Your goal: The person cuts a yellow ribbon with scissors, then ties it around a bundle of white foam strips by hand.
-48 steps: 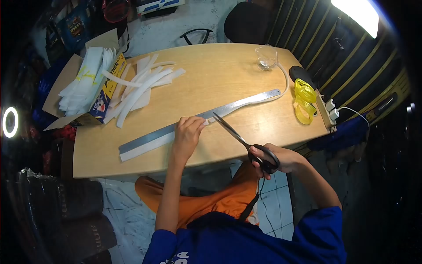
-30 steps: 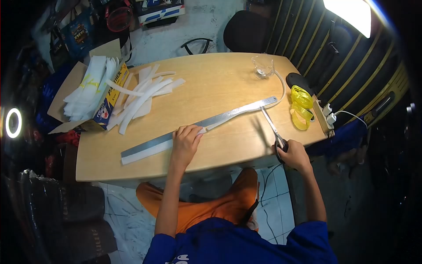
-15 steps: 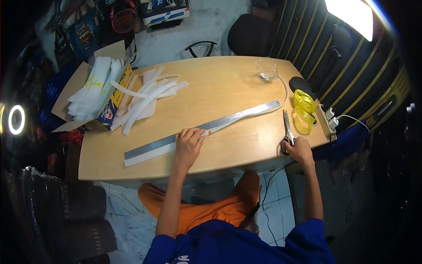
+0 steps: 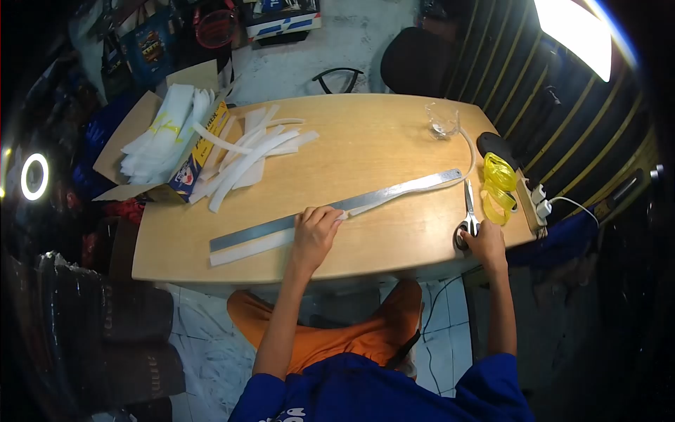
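A long steel ruler (image 4: pixel 264 230) lies slantwise on the table, with a soft white strip (image 4: pixel 246 254) along its near edge. My left hand (image 4: pixel 315 235) is closed near the middle of the ruler, thumb and fingers pinching the strip at a spot where it seems to be cut or split. The strip's other part runs on to the right beside the ruler. At the table's right side, my right hand (image 4: pixel 486 243) grips the dark handles of the scissors (image 4: pixel 470 200); the blades look closed and point away from me.
Left on the table stands an open cardboard box (image 4: pixel 197 165) full of white strips, beside a pile of loose strips (image 4: pixel 246 158). Yellow tape rolls (image 4: pixel 498 183), a power strip (image 4: pixel 526 200) with plugs and clear crumpled plastic (image 4: pixel 441 123) lie at the right.
The whole view has shifted slightly as my head moved. The white strip's left part now sits a little apart from the ruler. My right hand stays on the scissors.
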Demonstrator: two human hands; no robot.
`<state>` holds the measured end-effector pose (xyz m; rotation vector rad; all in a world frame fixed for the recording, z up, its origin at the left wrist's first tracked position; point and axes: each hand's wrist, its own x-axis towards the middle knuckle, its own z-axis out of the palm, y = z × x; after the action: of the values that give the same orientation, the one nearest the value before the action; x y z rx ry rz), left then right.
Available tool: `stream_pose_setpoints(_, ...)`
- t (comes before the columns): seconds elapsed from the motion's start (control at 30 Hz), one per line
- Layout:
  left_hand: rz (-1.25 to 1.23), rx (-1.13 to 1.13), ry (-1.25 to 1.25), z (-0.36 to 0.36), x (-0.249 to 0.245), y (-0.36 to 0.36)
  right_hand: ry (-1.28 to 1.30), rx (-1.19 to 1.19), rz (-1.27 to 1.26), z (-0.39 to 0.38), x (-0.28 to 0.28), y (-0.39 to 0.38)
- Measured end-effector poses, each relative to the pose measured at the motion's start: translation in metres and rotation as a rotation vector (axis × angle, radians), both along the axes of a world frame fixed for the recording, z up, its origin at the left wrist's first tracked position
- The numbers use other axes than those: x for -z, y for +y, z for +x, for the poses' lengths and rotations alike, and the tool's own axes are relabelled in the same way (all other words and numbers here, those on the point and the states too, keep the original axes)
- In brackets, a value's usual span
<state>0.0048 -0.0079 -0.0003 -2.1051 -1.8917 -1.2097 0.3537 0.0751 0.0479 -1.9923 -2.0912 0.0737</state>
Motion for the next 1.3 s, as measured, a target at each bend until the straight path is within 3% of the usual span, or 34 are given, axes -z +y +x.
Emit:
stream_pose_setpoints(0.3, 0.053, -0.11, 0.013, -0.001, -0.005, 0.0, -0.122, 0.028, 0.037, -0.036, -0.012, -0.016)
stream_pose_setpoints(0.43, 0.212, -0.175, -0.023, 0.002, -0.023, -0.009, 0.221, -0.389, 0.129, -0.08, -0.023, -0.047)
stream_pose_setpoints(0.5, 0.396, -0.209, 0.041, 0.008, -0.042, -0.016, 0.461, -0.586, -0.014, -0.105, -0.015, -0.056)
stream_pose_setpoints(0.57, 0.424, -0.197, 0.068, 0.017, -0.068, -0.024, 0.656, -0.766, -0.21, -0.134, -0.018, -0.067)
stream_pose_setpoints(0.67, 0.443, 0.002, -0.233, 0.033, -0.095, -0.027, 0.862, -1.027, -0.264, -0.174, -0.023, -0.076)
stream_pose_setpoints(0.7, 0.447, -0.002, -0.227, 0.034, -0.098, -0.026, 0.864, -1.035, -0.261, -0.183, -0.019, -0.075)
stream_pose_setpoints(0.77, 0.339, 0.066, -0.47, 0.032, -0.105, -0.022, 1.092, -1.094, -0.262, -0.199, -0.002, -0.068)
stream_pose_setpoints(0.83, 0.283, 0.062, -0.542, 0.018, -0.11, -0.013, 1.147, -1.031, -0.304, -0.205, 0.004, -0.058)
stream_pose_setpoints(0.93, 0.119, 0.128, -0.783, -0.016, -0.097, 0.014, 1.301, -0.955, -0.593, -0.199, 0.008, -0.035)
stream_pose_setpoints(0.97, 0.124, 0.13, -0.779, -0.019, -0.09, 0.02, 1.301, -0.96, -0.588, -0.201, 0.012, -0.034)
stream_pose_setpoints(1.03, 0.109, 0.22, -1.04, -0.022, -0.086, 0.029, 1.177, -0.925, -0.303, -0.208, 0.015, -0.04)
stream_pose_setpoints(1.07, 0.115, 0.235, -1.165, -0.015, -0.082, 0.032, 1.263, -0.957, -0.372, -0.211, 0.013, -0.042)
stream_pose_setpoints(1.1, 0.12, 0.236, -1.161, -0.009, -0.08, 0.034, 1.264, -0.962, -0.368, -0.214, 0.013, -0.042)
stream_pose_setpoints(1.17, 0.04, 0.254, -1.261, -0.001, -0.075, 0.036, 1.461, -0.984, -0.59, -0.22, 0.016, -0.04)
stream_pose_setpoints(1.23, 0.035, 0.256, -1.183, -0.003, -0.074, 0.039, 1.472, -0.966, -0.621, -0.22, 0.025, -0.034)
stream_pose_setpoints(1.3, 0.07, 0.317, -1.035, -0.018, -0.063, 0.051, 1.565, -0.796, -0.606, -0.217, 0.033, -0.03)
